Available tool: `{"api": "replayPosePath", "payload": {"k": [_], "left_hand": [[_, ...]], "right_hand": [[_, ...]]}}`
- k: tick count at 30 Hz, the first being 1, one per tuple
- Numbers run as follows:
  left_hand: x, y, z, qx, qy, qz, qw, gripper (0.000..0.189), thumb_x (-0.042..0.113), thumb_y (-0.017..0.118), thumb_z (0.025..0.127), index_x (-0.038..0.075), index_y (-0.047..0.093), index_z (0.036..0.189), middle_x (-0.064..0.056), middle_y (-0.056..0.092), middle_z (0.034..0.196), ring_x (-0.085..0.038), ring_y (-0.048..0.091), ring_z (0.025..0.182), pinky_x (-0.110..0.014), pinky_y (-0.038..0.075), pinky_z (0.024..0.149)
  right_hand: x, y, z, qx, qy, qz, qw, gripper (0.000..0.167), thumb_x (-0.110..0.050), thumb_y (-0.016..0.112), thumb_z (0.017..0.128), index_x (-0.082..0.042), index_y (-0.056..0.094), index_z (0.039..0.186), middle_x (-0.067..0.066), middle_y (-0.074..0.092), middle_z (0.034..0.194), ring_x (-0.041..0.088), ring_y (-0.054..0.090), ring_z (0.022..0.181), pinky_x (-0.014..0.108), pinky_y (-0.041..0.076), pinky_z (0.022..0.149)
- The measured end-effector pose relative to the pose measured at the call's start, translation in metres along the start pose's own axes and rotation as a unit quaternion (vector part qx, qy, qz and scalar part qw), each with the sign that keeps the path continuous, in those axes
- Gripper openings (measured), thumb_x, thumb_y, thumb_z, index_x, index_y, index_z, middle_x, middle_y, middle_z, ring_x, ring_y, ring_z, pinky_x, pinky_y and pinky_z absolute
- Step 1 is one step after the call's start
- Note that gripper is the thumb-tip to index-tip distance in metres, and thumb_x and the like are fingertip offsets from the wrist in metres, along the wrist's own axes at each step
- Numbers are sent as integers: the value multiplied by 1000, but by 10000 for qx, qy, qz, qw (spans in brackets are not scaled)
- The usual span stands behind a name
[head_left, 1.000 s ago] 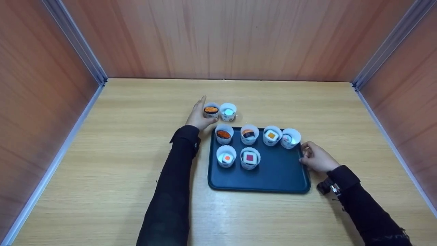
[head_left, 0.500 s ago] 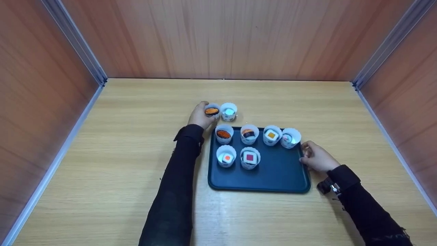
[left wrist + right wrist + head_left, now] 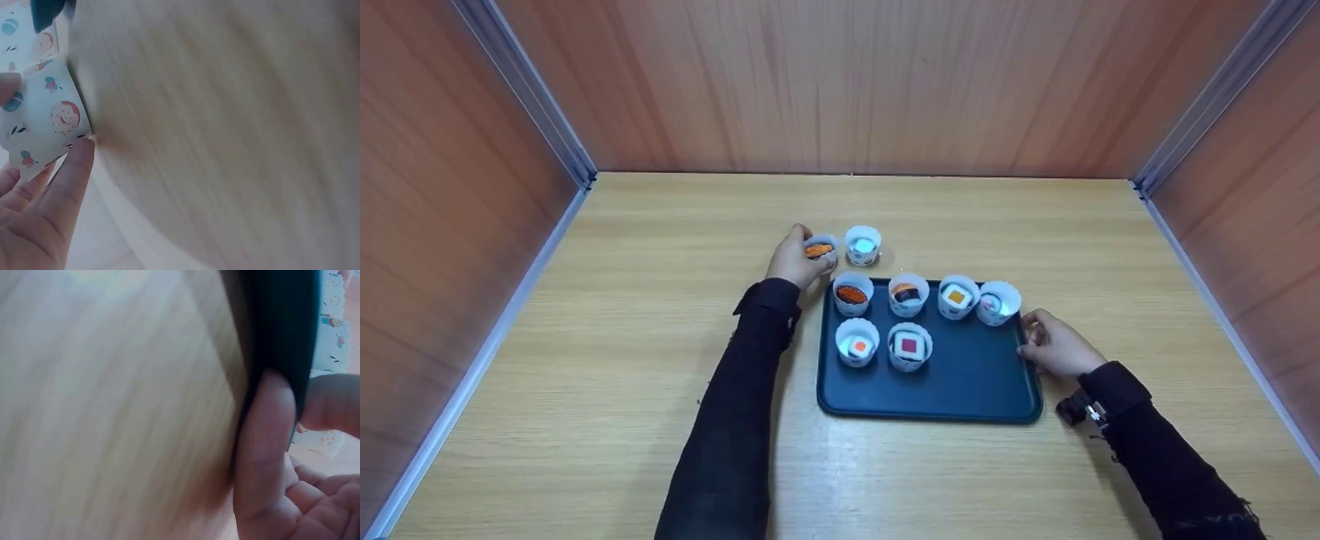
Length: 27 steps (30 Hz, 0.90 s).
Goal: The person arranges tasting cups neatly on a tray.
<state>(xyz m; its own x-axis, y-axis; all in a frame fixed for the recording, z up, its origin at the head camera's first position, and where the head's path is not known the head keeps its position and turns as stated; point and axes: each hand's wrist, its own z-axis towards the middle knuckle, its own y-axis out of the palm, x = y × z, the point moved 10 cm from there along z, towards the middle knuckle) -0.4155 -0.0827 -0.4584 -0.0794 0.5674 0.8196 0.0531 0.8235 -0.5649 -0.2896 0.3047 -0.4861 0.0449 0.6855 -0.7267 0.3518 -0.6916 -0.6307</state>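
Note:
My left hand (image 3: 793, 259) grips a white paper cup (image 3: 49, 115) behind the tray's back left corner. In it lies an orange-topped sushi piece (image 3: 818, 251). Donuts and berries are printed on the cup's side in the left wrist view, where a thumb and fingers lie on either side of it. Just right of it stands another paper cup (image 3: 862, 255) holding something pale. My right hand (image 3: 1059, 346) pinches the right rim of a dark teal tray (image 3: 971, 382) between thumb and finger, as the right wrist view also shows.
Four paper cups line the tray's back, among them one with red-topped sushi (image 3: 852, 295) and one with a yellow-centred piece (image 3: 957, 297). Two more, including one with a red-square piece (image 3: 909, 346), stand in front at left. Wood panels (image 3: 840, 90) enclose the table (image 3: 660, 360).
My left fingers have closed round the orange sushi cup. It has moved slightly left and toward me, away from the cup beside it. The right hand and tray stay put.

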Motion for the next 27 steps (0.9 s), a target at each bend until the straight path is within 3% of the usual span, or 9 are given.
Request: {"api": "replayPosePath", "payload": {"k": [8,14,19,23,27], "left_hand": [[6,-19,-15,-28,459,-79,9989,48,18,73,84,8,47,124,-12,56,128,-24,53,116,-38,44,103],[33,-27,-42,-61,1041,58,9945,50,20,74,85,9,48,126,-12,56,129,-23,55,114,-37,48,99],[59,-21,-72,-257,1486,181,9884,52,23,74,84,10,48,128,-10,58,127,-21,58,107,-36,52,92],[75,-11,-95,-468,1695,212,9842,53,22,74,83,11,49,128,-8,58,128,-19,58,107,-35,52,94],[85,-6,-114,-528,1920,137,9799,51,19,74,82,11,51,127,-6,59,125,-17,58,105,-34,52,94]], "right_hand": [[-2,-1,2,-9,-53,-76,10000,46,-1,58,90,12,37,128,4,50,78,10,51,58,25,48,53],[0,-2,2,-26,85,-28,10000,49,-3,60,90,11,36,131,5,51,80,12,53,61,27,51,55],[2,-4,0,-11,165,52,9998,55,-7,62,90,13,35,134,5,51,83,13,55,63,27,52,57],[0,-6,-2,47,308,-85,9995,60,-19,64,92,13,38,136,8,55,87,13,59,67,27,52,60],[-6,-16,-5,418,257,-331,9982,55,-28,61,95,11,46,132,15,59,96,15,61,74,28,50,64]]}}
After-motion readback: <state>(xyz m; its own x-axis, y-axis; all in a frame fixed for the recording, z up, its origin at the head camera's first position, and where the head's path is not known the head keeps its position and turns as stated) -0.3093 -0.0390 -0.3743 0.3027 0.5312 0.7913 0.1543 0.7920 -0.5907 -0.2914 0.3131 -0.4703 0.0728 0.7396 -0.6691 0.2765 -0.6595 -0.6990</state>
